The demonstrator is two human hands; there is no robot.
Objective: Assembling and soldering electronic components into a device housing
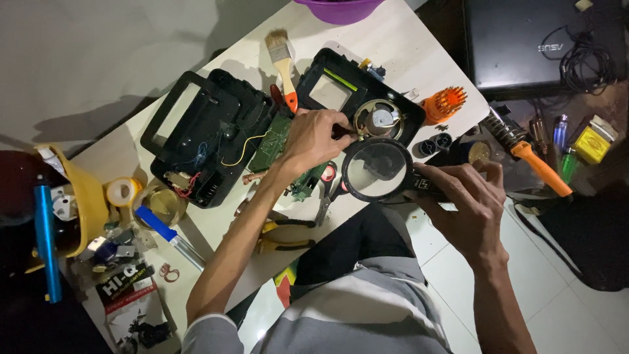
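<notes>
Magnifying glass (377, 170) gripped in right hand (468, 206), left hand (318, 137) pinching the circuit board (272, 141).

Flat black-and-white packet (134, 308) at table's near-left corner; small yellow box (591, 144) far right; dark closed laptop (524, 42) beyond.

The casing (196, 141) is black, the circuit board (272, 144) green. The brush (284, 65) has an orange handle tip. The tabletop (406, 46) is white, the bowl (337, 8) purple, the tube (46, 242) blue, the lens (377, 169) black-framed.
</notes>
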